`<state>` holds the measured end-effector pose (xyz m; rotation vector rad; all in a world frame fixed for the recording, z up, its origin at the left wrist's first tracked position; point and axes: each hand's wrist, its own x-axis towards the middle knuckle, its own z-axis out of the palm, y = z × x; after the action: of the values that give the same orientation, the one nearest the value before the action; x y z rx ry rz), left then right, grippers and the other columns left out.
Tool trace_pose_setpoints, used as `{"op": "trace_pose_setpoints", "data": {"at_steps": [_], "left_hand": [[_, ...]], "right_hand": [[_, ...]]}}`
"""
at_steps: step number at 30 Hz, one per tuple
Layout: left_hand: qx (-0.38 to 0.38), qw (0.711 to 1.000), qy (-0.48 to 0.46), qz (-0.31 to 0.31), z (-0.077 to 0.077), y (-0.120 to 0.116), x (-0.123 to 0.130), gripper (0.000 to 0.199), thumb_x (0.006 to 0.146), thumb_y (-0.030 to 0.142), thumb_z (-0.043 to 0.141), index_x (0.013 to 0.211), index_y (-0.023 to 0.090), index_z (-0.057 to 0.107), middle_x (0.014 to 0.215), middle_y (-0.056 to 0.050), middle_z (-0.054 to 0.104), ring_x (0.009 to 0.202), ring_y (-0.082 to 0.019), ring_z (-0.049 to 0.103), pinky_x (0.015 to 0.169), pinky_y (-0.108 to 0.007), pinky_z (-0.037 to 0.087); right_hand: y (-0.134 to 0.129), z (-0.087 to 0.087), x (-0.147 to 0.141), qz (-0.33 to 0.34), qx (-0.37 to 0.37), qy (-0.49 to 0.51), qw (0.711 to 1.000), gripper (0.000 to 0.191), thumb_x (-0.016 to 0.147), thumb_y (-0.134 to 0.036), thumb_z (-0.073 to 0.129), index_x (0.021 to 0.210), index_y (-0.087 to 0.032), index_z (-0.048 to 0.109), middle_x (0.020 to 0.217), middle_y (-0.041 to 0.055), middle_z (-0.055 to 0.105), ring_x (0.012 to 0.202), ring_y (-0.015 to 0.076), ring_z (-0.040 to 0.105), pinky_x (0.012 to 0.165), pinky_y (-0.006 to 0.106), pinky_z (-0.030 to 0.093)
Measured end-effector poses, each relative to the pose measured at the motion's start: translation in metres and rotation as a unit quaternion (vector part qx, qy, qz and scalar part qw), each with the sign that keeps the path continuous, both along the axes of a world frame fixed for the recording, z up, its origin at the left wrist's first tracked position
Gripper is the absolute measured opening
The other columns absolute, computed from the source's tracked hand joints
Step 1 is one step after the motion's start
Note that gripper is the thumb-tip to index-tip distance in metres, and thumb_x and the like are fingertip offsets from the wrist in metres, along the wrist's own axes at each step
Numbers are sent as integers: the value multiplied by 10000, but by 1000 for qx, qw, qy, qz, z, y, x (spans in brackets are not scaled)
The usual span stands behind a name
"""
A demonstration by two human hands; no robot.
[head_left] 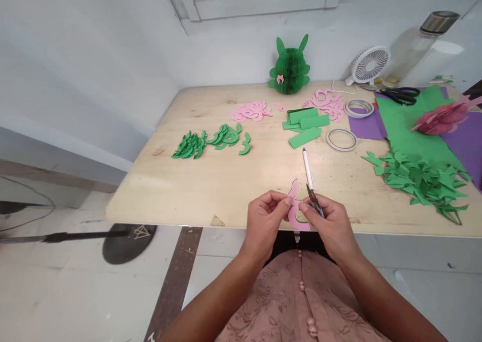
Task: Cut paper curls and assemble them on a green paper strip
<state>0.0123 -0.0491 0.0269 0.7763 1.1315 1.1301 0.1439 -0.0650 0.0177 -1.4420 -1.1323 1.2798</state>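
My left hand [265,221] pinches a curved pink paper cutout [295,220] between thumb and fingers at the table's front edge. A sliver of green shows along the cutout's inner curve. My right hand [331,226] is closed around dark-bladed scissors [315,201], their points facing away from me and their handles hidden in the palm. The right thumb tip also meets the cutout's right side. Just beyond the scissors lies a white pen [308,168] with a dark tip.
Green cutouts [226,136], pink cutouts [251,111], green strips [304,137] and tape rolls [341,139] lie on the table [181,191]. Green scraps [425,181], black scissors [401,96] and a pink paper figure [444,118] are right. A green paper rabbit [289,71] and fan [371,63] stand behind.
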Motion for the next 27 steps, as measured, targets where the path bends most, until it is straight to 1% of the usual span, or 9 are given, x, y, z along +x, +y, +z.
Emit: {"op": "trace_pose_setpoints", "data": {"at_steps": [7,15,20,27], "left_hand": [[-3,1000,-12,-16,0,-1,-1,173,719,269,699,654,130,618,560,9,573,526,-88,497,553,-215,426],[-10,999,-30,-18,2,-5,0,192,733,281,688,654,130,600,557,15,552,529,-83,481,547,-210,419],[-24,999,-40,-17,2,-6,-1,202,722,292,696,658,129,595,566,11,560,531,-83,481,551,-211,424],[-36,998,-50,-16,4,-4,0,171,715,271,695,681,119,625,570,15,555,519,-63,452,532,-184,404]], "right_hand": [[0,-1,1,3,9,-5,1000,200,815,-332,596,700,-168,601,610,-25,469,575,110,393,521,225,324],[-1,0,0,-1,5,4,1000,237,807,-374,614,679,-175,593,589,-28,460,557,105,379,491,217,321],[-3,1,-2,-8,3,5,1000,240,799,-385,624,684,-175,603,596,-23,481,557,105,392,485,213,327],[-5,1,-2,-8,5,8,1000,243,803,-380,619,677,-174,596,595,-22,490,554,105,393,478,215,317]]}}
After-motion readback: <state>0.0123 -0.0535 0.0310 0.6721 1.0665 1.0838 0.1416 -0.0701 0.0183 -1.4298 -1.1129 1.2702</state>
